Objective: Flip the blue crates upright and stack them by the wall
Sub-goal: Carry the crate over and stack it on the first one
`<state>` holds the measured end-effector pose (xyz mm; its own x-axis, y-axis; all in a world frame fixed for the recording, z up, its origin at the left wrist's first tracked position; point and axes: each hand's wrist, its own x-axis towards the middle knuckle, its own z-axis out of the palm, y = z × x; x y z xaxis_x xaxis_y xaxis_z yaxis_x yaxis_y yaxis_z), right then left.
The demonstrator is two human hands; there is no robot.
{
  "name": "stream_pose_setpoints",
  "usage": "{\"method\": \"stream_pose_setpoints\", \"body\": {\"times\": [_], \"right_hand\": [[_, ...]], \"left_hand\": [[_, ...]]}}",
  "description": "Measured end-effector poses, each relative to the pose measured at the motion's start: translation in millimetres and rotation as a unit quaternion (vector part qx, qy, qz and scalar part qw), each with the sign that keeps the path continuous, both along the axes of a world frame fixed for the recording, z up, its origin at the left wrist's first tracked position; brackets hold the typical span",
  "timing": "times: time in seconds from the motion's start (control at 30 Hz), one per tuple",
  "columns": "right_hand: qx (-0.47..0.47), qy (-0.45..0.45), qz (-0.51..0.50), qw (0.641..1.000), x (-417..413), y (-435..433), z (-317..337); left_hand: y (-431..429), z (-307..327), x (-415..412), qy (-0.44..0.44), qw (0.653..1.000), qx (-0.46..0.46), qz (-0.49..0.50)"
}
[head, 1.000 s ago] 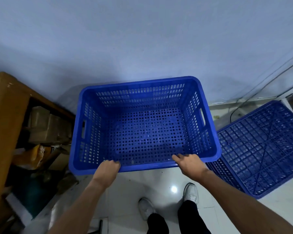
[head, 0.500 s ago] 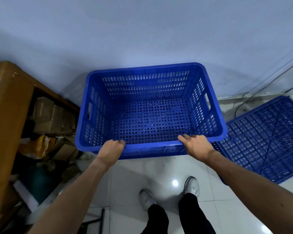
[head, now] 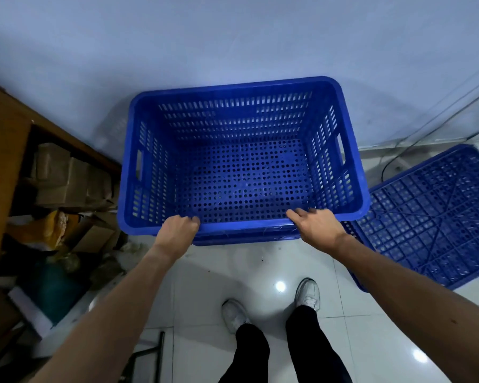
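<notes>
An upright blue perforated crate (head: 241,186) stands open side up, close against the pale wall (head: 233,40). My left hand (head: 177,230) grips its near rim left of centre, and my right hand (head: 317,228) grips the same rim further right. A second blue rim (head: 246,240) shows just below the near edge, so the crate seems to sit in another one. To the right, another blue crate (head: 429,217) lies upside down on the floor with its ribbed bottom facing up.
A brown wooden shelf unit (head: 3,150) with cardboard boxes (head: 58,175) and clutter stands at the left. Cables (head: 432,123) run down the wall at the right. My feet in white shoes (head: 307,294) stand on glossy white floor tiles (head: 205,286).
The upright crate has moved away from me toward the wall, both hands staying on its near rim. The view has shifted, and more of the overturned crate shows.
</notes>
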<state>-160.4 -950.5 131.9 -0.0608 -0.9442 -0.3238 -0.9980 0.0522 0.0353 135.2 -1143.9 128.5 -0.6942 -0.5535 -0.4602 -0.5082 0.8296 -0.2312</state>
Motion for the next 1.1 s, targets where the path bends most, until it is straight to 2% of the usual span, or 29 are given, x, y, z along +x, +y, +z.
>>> {"method": "stream_pose_setpoints", "body": {"times": [0.27,0.47,0.63,0.9,1.1], "right_hand": [[0.028,0.003,-0.039,0.999,7.2,-0.3,-4.2],[-0.059,-0.023,-0.089,0.994,30.3,6.7,-5.2],[-0.093,-0.03,-0.152,0.984,47.3,7.5,-6.0],[-0.127,-0.036,-0.182,0.974,52.0,5.2,-3.3],[-0.139,-0.023,-0.167,0.976,53.5,11.6,-3.5]], "left_hand": [[1.4,6.0,-4.6,-0.024,0.999,-0.011,0.029],[-6.2,12.3,-10.1,-0.056,0.998,0.001,0.037],[-2.7,8.1,-13.1,-0.065,0.995,0.01,0.079],[26.0,12.5,-53.2,-0.026,0.989,0.079,0.12],[33.1,5.6,-56.1,-0.034,0.992,0.021,0.118]]}}
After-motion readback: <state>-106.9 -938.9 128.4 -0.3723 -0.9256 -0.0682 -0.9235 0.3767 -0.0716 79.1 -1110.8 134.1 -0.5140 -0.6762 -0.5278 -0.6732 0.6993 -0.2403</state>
